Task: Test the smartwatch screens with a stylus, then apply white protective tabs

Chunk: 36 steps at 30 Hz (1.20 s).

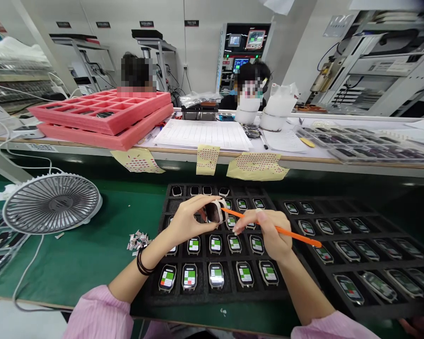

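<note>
My left hand pinches a smartwatch body with a pale rim, its dark face turned toward my right. My right hand grips a thin orange stick, and the stick's tip reaches the watch's edge. Below both hands lies a black foam tray holding rows of watches, such as one lit watch showing a green-and-white screen label. A second black foam tray with similar watches sits to the right. My hands hide some of the tray slots.
A grey desk fan stands on the green work mat, with paper scraps beside my left wrist. Across a raised shelf are stacked pink foam trays, paper sheets, and a co-worker seated beyond.
</note>
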Available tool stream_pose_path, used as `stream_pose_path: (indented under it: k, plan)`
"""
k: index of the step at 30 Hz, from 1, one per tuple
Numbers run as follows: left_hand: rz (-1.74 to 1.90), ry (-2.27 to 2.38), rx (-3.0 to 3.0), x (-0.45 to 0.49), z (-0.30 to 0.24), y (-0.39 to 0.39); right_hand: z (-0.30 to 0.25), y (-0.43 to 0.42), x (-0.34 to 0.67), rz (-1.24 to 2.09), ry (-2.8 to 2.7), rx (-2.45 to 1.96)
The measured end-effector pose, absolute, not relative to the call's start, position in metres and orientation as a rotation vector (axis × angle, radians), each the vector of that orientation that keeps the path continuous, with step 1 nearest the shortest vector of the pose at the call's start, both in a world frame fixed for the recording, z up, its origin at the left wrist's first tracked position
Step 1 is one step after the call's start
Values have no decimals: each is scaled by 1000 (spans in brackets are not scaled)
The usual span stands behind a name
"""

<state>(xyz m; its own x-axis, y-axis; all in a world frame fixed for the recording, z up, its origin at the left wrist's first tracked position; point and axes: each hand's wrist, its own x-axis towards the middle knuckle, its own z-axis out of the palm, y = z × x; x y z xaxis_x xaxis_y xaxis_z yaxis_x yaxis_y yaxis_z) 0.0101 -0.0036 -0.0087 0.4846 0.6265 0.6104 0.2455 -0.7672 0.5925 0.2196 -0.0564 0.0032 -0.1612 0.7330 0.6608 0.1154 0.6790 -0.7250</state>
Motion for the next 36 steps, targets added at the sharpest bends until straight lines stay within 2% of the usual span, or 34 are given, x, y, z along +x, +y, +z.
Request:
stream_pose_path:
  k: [4, 7, 12, 26, 31, 36]
  plan:
    - [1191, 800, 2351, 10, -7, -6, 1, -49, 212, 642, -1424, -815]
    - [1203, 901, 2405, 10, -7, -9, -4, -42, 198, 894, -1373, -955]
    - [1183, 844, 2316, 11, -4, -15, -12, -36, 188, 1264, -1214, -854]
    - [1268, 744, 2252, 14, -5, -14, -12, -36, 190, 1297, -1112, -848]
    - [1316, 882, 2115, 8, -4, -9, -6, -32, 200, 1082, -1061, -880]
    - [1171, 1016, 1883, 7, -16, 23, 10, -32, 228, 555, -1081, -933]
